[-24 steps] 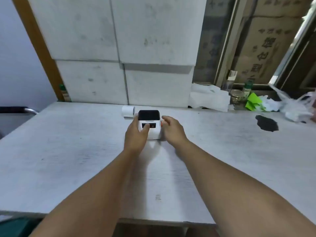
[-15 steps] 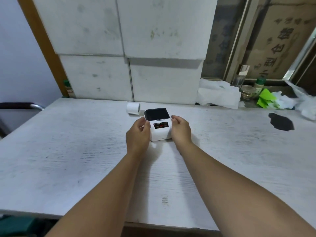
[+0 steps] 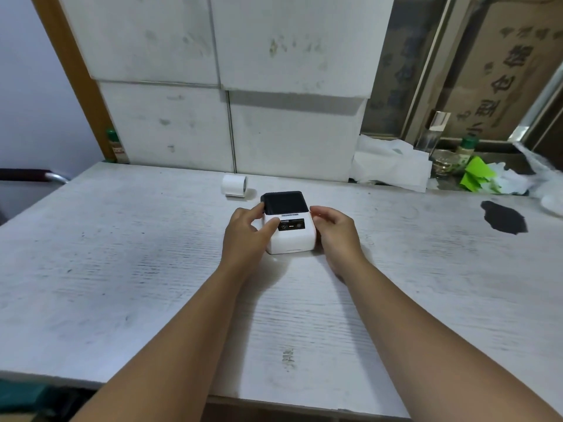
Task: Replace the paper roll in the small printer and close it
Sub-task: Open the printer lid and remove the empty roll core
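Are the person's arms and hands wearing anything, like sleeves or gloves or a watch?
No. Both arms are bare all the way down to where the picture ends, so no sleeves show. The left hand and the right hand have no gloves. No watch, bracelet or ring can be seen on either one, and there are no cables or markings on them.

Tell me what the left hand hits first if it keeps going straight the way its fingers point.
The left hand already touches the printer; straight on, its fingers press into the dark lid. The paper roll lies farther back, probably off that line.
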Demonstrator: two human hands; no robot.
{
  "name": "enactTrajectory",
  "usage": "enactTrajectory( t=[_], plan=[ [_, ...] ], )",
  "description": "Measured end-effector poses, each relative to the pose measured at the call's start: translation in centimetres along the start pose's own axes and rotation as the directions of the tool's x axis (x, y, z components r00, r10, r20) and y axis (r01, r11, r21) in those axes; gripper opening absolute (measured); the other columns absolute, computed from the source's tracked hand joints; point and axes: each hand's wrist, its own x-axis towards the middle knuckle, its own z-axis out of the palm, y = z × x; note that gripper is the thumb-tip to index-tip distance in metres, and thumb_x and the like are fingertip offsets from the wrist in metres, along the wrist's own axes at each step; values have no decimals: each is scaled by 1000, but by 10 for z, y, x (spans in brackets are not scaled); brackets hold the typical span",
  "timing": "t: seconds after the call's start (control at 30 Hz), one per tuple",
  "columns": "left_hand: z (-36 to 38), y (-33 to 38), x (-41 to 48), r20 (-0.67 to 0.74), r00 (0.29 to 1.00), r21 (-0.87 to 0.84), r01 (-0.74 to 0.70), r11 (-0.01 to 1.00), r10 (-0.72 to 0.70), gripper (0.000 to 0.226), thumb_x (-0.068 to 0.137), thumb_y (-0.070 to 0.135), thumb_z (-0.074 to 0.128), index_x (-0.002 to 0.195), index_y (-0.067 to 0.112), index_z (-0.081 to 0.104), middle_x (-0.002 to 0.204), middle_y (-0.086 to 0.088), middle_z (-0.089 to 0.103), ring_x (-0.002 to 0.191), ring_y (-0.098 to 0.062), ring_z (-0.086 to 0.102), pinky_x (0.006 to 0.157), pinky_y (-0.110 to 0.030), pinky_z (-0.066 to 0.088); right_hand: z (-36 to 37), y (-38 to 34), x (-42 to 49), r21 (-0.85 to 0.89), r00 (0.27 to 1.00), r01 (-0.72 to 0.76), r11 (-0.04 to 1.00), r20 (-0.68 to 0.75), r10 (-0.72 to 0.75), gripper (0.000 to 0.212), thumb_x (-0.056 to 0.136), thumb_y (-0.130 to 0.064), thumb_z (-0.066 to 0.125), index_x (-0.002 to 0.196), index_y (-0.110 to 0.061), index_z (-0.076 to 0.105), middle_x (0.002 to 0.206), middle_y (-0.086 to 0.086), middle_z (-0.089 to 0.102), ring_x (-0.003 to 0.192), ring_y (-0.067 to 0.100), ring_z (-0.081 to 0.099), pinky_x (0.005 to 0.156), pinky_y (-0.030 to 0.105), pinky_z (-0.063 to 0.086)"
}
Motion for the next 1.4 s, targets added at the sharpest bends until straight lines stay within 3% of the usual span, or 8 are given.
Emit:
enactTrajectory(
  t=[0.17,0.47,0.63,0.73,0.8,0.93,1.17,1.4],
  plan=[
    [-1,1,1,18,1000,-6,-19,1000,19,34,90,24,58,123,31,58,105,2,50,68,-3,50,68,-8,36,-1,2,1,16,999,35,999,9,-36,26,89,-9,53,91,-29,68,105,0,72,101,23,67,93,46,53],
    [-3,2,-3,58,998,-24,-30,999,32,32,91,26,56,122,30,60,107,13,56,85,5,54,70,-8,36,0,3,-10,7,992,127,992,14,-127,39,91,-6,45,119,-26,61,121,-6,67,112,11,62,93,34,53],
    [3,3,-4,146,989,12,-28,1000,26,43,92,31,53,135,30,47,121,18,48,107,-3,48,88,-22,35,-4,-3,-15,53,984,109,993,137,-115,44,93,-6,43,130,-27,54,127,-7,63,114,15,61,91,38,53],
    [3,6,-5,171,984,81,-59,995,44,32,94,35,48,125,34,52,92,27,55,98,-7,53,76,-23,40,-8,-9,-18,88,971,111,990,200,-127,49,92,2,41,135,-21,49,130,-3,60,110,12,60,86,30,52],
    [5,7,-4,154,988,124,-23,992,4,30,95,38,44,121,26,54,79,27,49,92,-10,52,73,-27,36,-9,-10,-17,93,968,114,989,212,-131,51,92,4,41,136,-19,47,132,-1,58,112,10,59,95,29,50],
    [10,4,-1,97,995,418,-67,906,29,40,94,46,33,87,10,50,66,1,51,77,-26,50,77,-38,35,-4,-5,-16,-6,971,116,993,209,-113,51,90,-7,40,134,-32,48,133,-9,57,115,13,59,94,39,53],
    [9,3,0,109,994,362,-46,931,7,43,92,47,36,78,11,54,61,6,49,64,-12,48,78,-35,33,-8,-7,-13,-36,974,98,995,211,-88,55,95,-2,32,138,-34,41,128,-10,53,106,5,59,89,29,51],
    [5,-1,3,124,992,309,-10,951,-30,39,91,53,37,85,24,63,78,7,65,88,-23,57,72,-33,37,-10,-8,-14,-10,977,93,996,195,-89,56,94,4,33,137,-30,45,128,-7,58,106,5,62,86,25,52]
  ],
)
